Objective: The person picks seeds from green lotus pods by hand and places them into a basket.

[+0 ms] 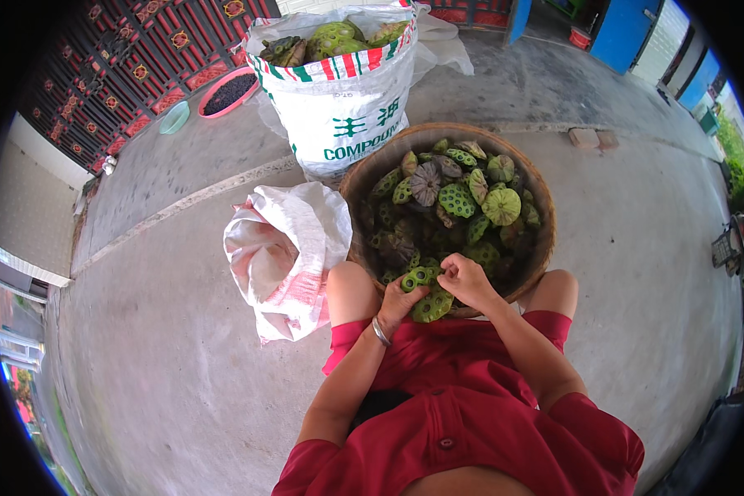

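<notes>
My left hand (401, 299) grips a green lotus seed pod (416, 279), its round holes facing up. Right above that pod is my right hand (467, 280), its thumb and fingertips drawn together at the pod's edge; whether they pinch anything is hidden. Another lotus seed pod (433, 305) lies just below, close to my lap. Between my knees stands a round woven basket (549, 204) holding many green and brownish lotus seed pods (457, 199), some face up, others showing ribbed undersides.
An open white woven sack (322, 214) slumps left of the basket. Behind it stands a large printed fertilizer sack (347, 118) filled with pods. Farther off are a pink basin (204, 102) of dark seeds, a green bowl (175, 118) and bricks (584, 138) on the concrete floor (180, 347).
</notes>
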`<state>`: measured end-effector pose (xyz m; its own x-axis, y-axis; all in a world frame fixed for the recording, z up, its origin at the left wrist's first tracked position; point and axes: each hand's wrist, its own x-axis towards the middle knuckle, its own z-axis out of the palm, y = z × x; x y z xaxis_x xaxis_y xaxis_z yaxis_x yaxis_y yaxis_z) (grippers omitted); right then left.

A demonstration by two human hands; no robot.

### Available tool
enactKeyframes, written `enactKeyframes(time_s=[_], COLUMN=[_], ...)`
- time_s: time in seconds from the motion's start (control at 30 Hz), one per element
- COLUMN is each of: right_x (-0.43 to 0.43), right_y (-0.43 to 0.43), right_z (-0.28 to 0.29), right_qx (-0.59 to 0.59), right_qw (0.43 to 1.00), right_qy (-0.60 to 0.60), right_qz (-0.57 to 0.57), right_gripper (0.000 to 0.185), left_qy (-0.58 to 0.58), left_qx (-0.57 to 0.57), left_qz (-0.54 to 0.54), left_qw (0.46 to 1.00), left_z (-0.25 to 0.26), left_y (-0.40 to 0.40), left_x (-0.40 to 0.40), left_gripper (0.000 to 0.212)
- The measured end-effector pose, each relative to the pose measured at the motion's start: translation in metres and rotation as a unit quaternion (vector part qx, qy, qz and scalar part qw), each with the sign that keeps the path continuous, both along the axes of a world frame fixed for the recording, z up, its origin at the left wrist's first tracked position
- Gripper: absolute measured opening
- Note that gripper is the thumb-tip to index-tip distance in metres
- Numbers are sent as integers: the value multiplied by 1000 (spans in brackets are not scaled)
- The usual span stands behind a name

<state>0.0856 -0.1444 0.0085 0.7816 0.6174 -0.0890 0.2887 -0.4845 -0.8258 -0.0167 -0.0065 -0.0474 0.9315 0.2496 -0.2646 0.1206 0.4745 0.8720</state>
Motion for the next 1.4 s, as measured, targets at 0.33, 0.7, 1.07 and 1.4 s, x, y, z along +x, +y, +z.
enactKeyframes(time_s=[0.33, 0.7, 1.07, 1.4], right_x=[13, 7, 2, -3], right_y=[-5, -4, 0, -22], right_z=[-9, 3, -27, -17], right_qx=[3, 10, -6, 212], right_qw=[988, 958, 989, 866], right_qy=[137, 283, 148, 444], right_qz=[72, 55, 26, -84], right_gripper=[26, 22, 16, 10], left_qy=[-7, 9, 8, -7], left_qx=[13, -16, -19, -168], left_qz=[2, -2, -10, -9], left_qw=[1000, 1000, 1000, 986], left_z=[4, 6, 1, 9], left_y=[-3, -1, -3, 5], left_x=[-1, -2, -1, 0], left_gripper=[28, 30, 29, 33])
